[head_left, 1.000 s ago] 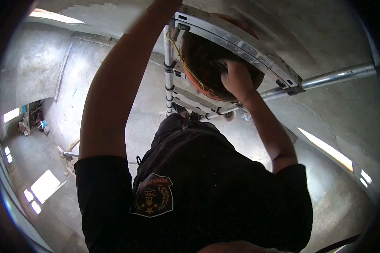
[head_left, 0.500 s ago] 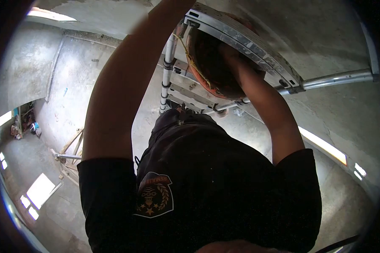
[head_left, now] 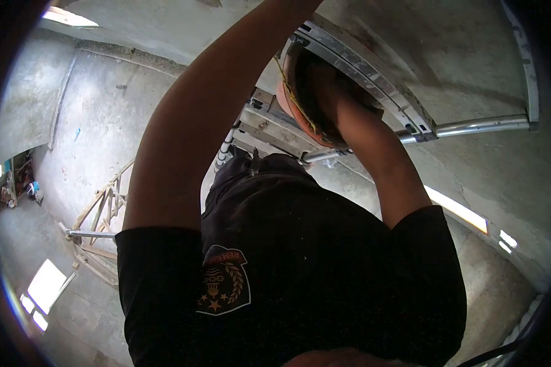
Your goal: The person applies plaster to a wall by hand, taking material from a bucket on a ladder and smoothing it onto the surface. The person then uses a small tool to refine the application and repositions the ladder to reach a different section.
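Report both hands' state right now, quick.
Left hand: out of frame past the top edge.
Right hand: inside the orange basin, too dark to tell whether it is open or closed.

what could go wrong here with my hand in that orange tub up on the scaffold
Fall: you stand on a metal scaffold with the floor far below and both arms raised, so a slip could be serious. Spill: the orange tub seems held by a yellow cord; the right hand pressing inside might tip it.
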Demonstrator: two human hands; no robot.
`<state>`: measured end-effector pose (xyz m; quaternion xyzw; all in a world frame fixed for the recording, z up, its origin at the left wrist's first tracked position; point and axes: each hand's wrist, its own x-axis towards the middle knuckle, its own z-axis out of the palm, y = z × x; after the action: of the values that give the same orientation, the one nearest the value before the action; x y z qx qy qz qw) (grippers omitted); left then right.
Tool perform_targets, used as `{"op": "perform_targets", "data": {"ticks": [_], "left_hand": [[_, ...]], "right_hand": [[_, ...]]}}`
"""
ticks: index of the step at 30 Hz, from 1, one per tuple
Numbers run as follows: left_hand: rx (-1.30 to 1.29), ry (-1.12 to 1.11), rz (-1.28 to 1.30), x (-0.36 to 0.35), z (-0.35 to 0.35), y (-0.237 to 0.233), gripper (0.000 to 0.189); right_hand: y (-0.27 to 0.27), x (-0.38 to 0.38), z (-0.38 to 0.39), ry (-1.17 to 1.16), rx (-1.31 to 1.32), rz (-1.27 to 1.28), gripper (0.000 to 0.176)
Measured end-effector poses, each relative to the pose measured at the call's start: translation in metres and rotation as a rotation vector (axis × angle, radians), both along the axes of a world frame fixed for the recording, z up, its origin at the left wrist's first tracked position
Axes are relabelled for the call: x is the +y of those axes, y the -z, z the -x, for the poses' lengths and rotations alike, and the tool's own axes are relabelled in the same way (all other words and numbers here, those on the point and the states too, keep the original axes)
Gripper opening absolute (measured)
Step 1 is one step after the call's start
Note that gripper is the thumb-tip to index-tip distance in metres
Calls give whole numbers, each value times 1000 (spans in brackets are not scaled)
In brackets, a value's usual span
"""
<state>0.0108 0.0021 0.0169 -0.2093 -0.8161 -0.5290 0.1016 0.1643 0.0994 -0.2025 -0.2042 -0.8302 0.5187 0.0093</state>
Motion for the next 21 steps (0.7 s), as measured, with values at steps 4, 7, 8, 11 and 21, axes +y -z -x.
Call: {"op": "perform_targets", "data": {"ticks": [4, 7, 8, 11, 21], "left_hand": [[19, 0, 36, -1, 1, 0, 52], [-17, 3, 14, 0, 1, 0, 54], [-10, 8, 12, 1, 1, 0, 54], [33, -3, 29, 2, 2, 0, 55], [77, -52, 66, 5, 4, 8, 58]], "right_hand": [[-1, -2, -14, 20, 31, 109, 41], [1, -6, -19, 35, 64, 190, 40], [0, -5, -23, 43, 76, 218, 40], [12, -2, 6, 63, 113, 305, 39], [-32, 10, -8, 548, -66, 1196, 36]]}}
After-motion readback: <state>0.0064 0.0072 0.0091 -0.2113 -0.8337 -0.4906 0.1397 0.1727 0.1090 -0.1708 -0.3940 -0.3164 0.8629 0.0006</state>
